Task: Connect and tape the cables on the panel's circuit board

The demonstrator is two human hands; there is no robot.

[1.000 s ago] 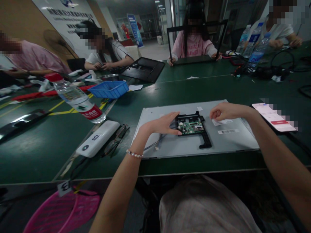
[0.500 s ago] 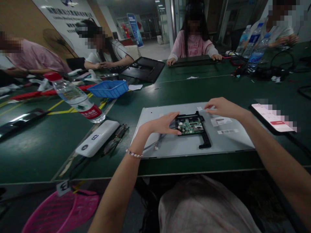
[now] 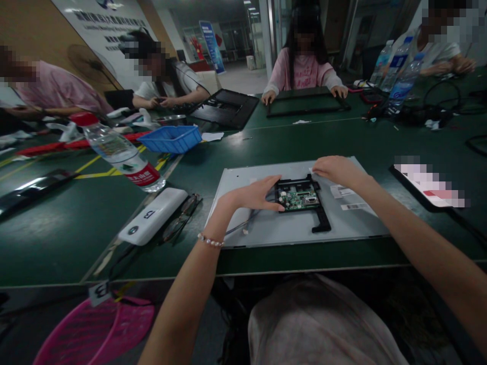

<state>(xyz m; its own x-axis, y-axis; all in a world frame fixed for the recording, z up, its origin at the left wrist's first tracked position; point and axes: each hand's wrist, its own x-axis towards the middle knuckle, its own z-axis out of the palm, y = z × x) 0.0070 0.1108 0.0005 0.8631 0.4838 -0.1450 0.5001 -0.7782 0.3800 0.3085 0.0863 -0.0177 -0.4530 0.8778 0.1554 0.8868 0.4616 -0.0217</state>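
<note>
A grey metal-backed panel (image 3: 243,230) lies flat on the table in front of me. On it rests a black plastic bracket (image 3: 321,219) that frames a green circuit board (image 3: 299,199). My left hand (image 3: 258,195) spans the bracket's left side, fingers at the upper edge and thumb at the lower corner of the board. At the bracket's upper right, my right hand (image 3: 337,170) has its fingertips together on a small pale piece of tape, mostly covered by them. A thin cable (image 3: 243,222) runs out from under my left hand. White labels (image 3: 352,206) show beneath my right forearm.
Left of the panel are eyeglasses (image 3: 180,219), a white power bank (image 3: 152,217), a water bottle (image 3: 122,154) and a blue bin (image 3: 171,139). A phone (image 3: 426,187) lies at right. Across the table, a person handles a black frame (image 3: 308,110); several bottles (image 3: 399,76) stand nearby.
My right hand has moved left onto the tape by the bracket, its fingers closing together. My left hand stays put. The person opposite has tilted the black frame, so its opening shows.
</note>
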